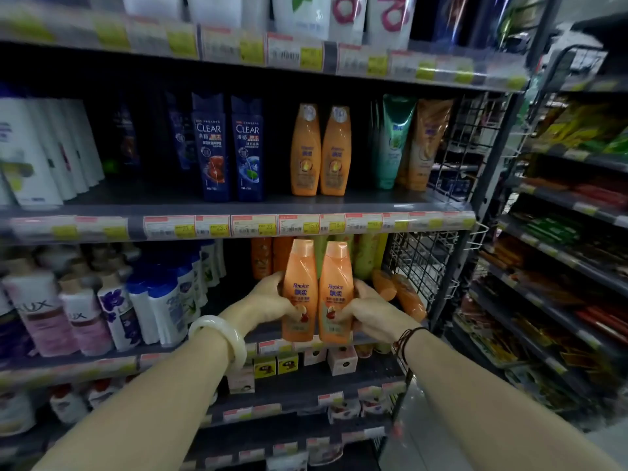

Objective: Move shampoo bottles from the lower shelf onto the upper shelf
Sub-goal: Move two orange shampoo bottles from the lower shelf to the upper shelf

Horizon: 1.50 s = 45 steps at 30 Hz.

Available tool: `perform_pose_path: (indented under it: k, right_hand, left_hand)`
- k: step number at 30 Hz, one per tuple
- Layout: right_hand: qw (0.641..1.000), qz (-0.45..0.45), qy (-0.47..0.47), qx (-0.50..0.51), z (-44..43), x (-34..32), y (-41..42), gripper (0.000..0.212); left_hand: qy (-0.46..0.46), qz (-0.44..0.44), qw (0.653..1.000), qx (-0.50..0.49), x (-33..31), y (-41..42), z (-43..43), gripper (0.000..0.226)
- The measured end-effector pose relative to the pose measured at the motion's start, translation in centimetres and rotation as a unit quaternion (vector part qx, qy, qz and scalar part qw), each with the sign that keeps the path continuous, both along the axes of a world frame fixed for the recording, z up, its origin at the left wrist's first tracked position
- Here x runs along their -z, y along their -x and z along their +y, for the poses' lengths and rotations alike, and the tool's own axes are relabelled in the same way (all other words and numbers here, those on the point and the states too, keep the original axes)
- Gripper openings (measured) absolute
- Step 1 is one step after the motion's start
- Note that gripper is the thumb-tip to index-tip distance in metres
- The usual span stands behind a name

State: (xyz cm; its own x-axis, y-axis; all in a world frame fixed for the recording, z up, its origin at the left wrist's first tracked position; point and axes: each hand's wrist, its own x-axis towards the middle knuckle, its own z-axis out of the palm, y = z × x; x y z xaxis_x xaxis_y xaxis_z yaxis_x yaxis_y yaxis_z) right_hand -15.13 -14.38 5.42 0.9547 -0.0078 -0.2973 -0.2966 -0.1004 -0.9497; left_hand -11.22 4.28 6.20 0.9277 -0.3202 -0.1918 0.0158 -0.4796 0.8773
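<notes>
Two orange Rejoice shampoo bottles stand upright side by side in front of the lower shelf (367, 338). My left hand (272, 300) grips the left bottle (299, 287) from its left side. My right hand (368, 309) grips the right bottle (335, 287) from its right side. Both bottles are held just below the price strip of the upper shelf (258, 207). On that upper shelf two more orange bottles (319, 151) stand upright. Further orange bottles (268, 256) remain at the back of the lower shelf, and two lie tipped over (399, 294) to the right.
Two dark blue Clear bottles (227, 147) stand left of the orange ones on the upper shelf, with green and orange tubes (411, 141) to the right. White and blue bottles (159, 300) crowd the lower shelf's left. A wire mesh side panel (424, 263) closes the shelf's right end.
</notes>
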Motion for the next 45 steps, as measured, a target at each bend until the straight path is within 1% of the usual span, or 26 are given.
perform_pose_path:
  k: [4, 7, 13, 15, 18, 21, 23, 27, 33, 36, 40, 45]
  right_hand:
    - [1.0, -0.022, 0.009, -0.006, -0.6, -2.6, 0.9, 0.063]
    - [0.998, -0.058, 0.001, -0.006, -0.9, -4.9, 1.1, 0.058]
    - [0.993, -0.121, 0.001, -0.01, -1.5, -10.0, -0.1, 0.06]
    - [0.99, -0.137, -0.006, -0.008, -1.7, -11.6, -0.8, 0.058]
    - [0.986, -0.169, -0.013, -0.009, -1.8, -13.7, -1.7, 0.053]
    - [0.981, -0.194, 0.007, -0.014, -2.1, -15.5, -2.8, 0.051]
    - [0.978, -0.206, 0.025, -0.014, -2.4, -16.2, -3.8, 0.05]
    - [0.97, -0.226, 0.095, -0.001, -2.9, -17.6, -5.9, 0.053]
    - [0.965, -0.235, 0.118, 0.006, -3.2, -17.6, -9.0, 0.061]
    - [0.964, -0.241, 0.115, 0.015, -3.3, -17.0, -10.3, 0.057]
    - [0.961, -0.25, 0.116, 0.014, -3.3, -15.9, -11.7, 0.051]
    - [0.954, -0.257, 0.148, 0.031, -3.5, -15.6, -12.4, 0.052]
  left_hand:
    - [-0.021, -0.055, 0.998, 0.03, -3.0, 0.8, -0.1, 0.07]
    - [-0.022, -0.091, 0.995, 0.034, -5.5, 1.1, -0.2, 0.07]
    - [-0.001, -0.152, 0.987, 0.044, -10.7, 0.8, -0.5, 0.059]
    - [0.019, -0.167, 0.985, 0.038, -12.1, 0.2, -0.6, 0.056]
    - [0.043, -0.18, 0.982, 0.022, -13.9, -0.9, -0.8, 0.059]
    - [0.056, -0.198, 0.979, 0.006, -15.3, -1.9, -1.2, 0.059]
    - [0.068, -0.198, 0.978, -0.011, -15.8, -2.7, -1.6, 0.059]
    - [0.079, -0.208, 0.974, -0.045, -16.4, -4.7, -2.4, 0.055]
    - [0.071, -0.226, 0.969, -0.065, -16.3, -7.7, -3.0, 0.062]
    - [0.063, -0.228, 0.969, -0.071, -15.5, -8.7, -3.1, 0.066]
    - [0.068, -0.238, 0.965, -0.086, -14.6, -9.6, -3.2, 0.06]
    - [0.047, -0.262, 0.959, -0.102, -14.2, -10.5, -3.1, 0.047]
